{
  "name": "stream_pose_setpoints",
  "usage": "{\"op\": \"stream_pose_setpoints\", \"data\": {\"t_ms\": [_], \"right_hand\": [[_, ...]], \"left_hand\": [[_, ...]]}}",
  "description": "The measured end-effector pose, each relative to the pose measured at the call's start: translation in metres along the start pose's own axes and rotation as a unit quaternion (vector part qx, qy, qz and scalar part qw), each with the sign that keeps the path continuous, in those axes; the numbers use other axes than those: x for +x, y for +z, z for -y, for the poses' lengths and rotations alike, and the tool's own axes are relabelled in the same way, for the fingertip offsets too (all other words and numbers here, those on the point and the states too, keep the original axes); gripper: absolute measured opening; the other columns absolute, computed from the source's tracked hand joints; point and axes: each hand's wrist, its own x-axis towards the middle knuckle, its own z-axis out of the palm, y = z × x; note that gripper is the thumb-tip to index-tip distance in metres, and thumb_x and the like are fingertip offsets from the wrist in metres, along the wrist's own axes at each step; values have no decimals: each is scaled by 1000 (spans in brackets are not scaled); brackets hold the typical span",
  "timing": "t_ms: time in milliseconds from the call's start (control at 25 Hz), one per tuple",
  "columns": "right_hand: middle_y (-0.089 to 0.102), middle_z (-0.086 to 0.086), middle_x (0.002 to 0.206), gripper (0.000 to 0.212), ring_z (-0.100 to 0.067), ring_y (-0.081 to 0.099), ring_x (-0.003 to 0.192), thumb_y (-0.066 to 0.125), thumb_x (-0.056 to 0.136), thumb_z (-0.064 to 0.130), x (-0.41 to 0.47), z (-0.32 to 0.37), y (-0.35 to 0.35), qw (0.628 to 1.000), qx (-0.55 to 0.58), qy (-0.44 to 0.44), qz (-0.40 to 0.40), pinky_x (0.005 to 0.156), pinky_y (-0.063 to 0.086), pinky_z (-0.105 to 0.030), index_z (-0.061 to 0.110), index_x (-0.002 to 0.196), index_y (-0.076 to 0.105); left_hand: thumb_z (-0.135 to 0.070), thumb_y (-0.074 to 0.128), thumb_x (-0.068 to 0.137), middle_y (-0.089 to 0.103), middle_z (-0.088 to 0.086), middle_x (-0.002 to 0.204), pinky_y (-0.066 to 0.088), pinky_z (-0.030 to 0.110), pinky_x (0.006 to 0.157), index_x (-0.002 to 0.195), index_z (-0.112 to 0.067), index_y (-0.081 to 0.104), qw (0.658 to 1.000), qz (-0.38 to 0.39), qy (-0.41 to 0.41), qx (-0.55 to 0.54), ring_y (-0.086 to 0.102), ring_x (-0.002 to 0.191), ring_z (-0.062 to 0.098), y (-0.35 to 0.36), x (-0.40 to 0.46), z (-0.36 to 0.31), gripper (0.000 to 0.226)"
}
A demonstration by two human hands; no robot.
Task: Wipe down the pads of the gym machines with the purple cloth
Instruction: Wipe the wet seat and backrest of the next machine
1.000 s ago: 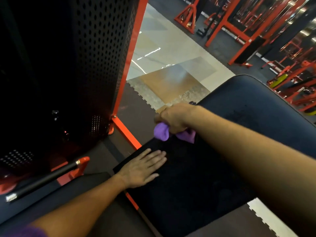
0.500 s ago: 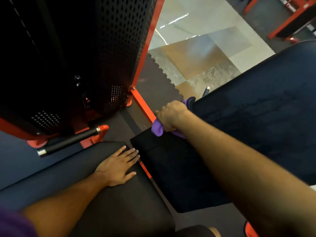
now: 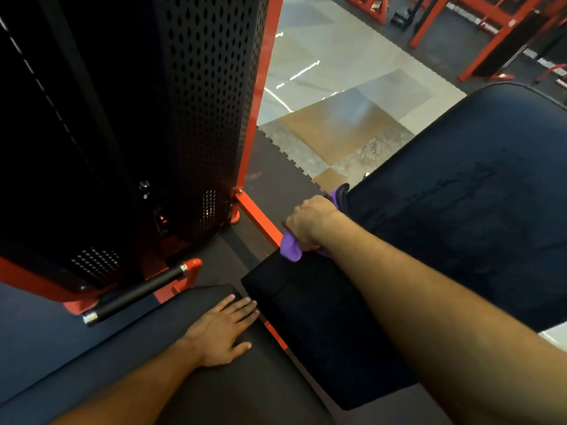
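A long black back pad (image 3: 478, 216) slopes up from the centre to the upper right, with damp streaks on its surface. My right hand (image 3: 310, 223) grips a bunched purple cloth (image 3: 290, 248) against the pad's left edge; more cloth shows above the knuckles. A black seat pad (image 3: 153, 348) lies at the lower left. My left hand (image 3: 224, 328) rests flat on it, fingers straight, fingertips near the gap between the two pads.
A black perforated weight-stack cover (image 3: 199, 118) with a red upright (image 3: 260, 96) stands at the left. A black handle bar (image 3: 135, 292) sticks out low beside it. A red floor rail (image 3: 257, 216) runs under the pads. Red machine frames (image 3: 491, 41) stand far right.
My left hand has moved from the back pad down to the seat pad. My right hand slid the cloth to the back pad's left edge. The view tilted down, then lifted slightly.
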Motion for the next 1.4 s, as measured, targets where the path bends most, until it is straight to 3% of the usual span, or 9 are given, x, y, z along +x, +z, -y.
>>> {"op": "stream_pose_setpoints", "data": {"t_ms": [80,200,360,600,760,1000,1160,1280,1400], "right_hand": [[64,1,114,38,-23,61,101,60,95,44,2,-4,-3,1000,26,3,-14,79,40,-36,25,129,57],[63,0,107,36,-23,56,90,60,94,45,8,-3,0,999,37,0,-13,78,42,-36,25,124,60],[64,0,108,35,-22,57,88,61,94,42,41,19,6,998,66,-15,20,77,44,-36,23,124,60],[60,-2,139,48,-26,58,127,62,94,45,122,91,36,992,89,-87,25,97,47,-37,23,136,58],[60,-5,141,41,-28,56,130,63,95,34,185,138,51,983,106,-121,85,101,46,-40,19,133,63],[69,-6,121,27,-23,65,105,65,93,25,190,117,53,962,156,-187,126,70,51,-19,21,118,71],[69,-3,94,23,-14,65,77,58,93,6,143,45,14,941,210,-169,204,63,53,-23,21,105,69],[72,-6,102,27,-22,68,90,55,83,6,123,10,12,946,239,-130,177,85,58,-35,21,99,71],[69,-3,113,30,-26,66,100,61,86,15,130,32,29,959,210,-129,140,92,56,-40,21,114,68]], "left_hand": [[-66,25,103,4,-2,173,-22,34,123,165,-25,9,999,41,17,-7,-5,158,12,-9,-9,9,76],[-66,25,104,22,-2,170,-9,38,125,164,-25,20,1000,-27,4,-6,10,158,13,0,-25,20,72],[-63,32,104,31,-1,167,3,43,126,162,-23,30,1000,-22,8,-15,18,157,14,9,-23,21,71],[-60,37,103,31,2,167,7,46,126,161,-20,33,999,-29,0,-46,20,157,17,15,-25,22,71],[-58,35,103,24,3,168,5,46,126,162,-19,29,998,-39,-9,-47,17,158,17,24,-22,25,71],[-53,36,103,24,2,169,2,45,128,163,-19,27,998,-21,-13,-52,14,159,16,24,-24,24,70],[-53,36,103,26,2,169,4,45,128,163,-18,26,999,-15,-11,-50,16,158,16,17,-24,24,70],[-53,35,103,26,3,169,4,45,128,163,-18,27,999,-12,-8,-42,16,158,16,13,-24,21,70],[-52,35,104,27,4,169,4,46,128,163,-17,27,999,-16,-3,-38,16,158,17,13,-24,21,69]]}}
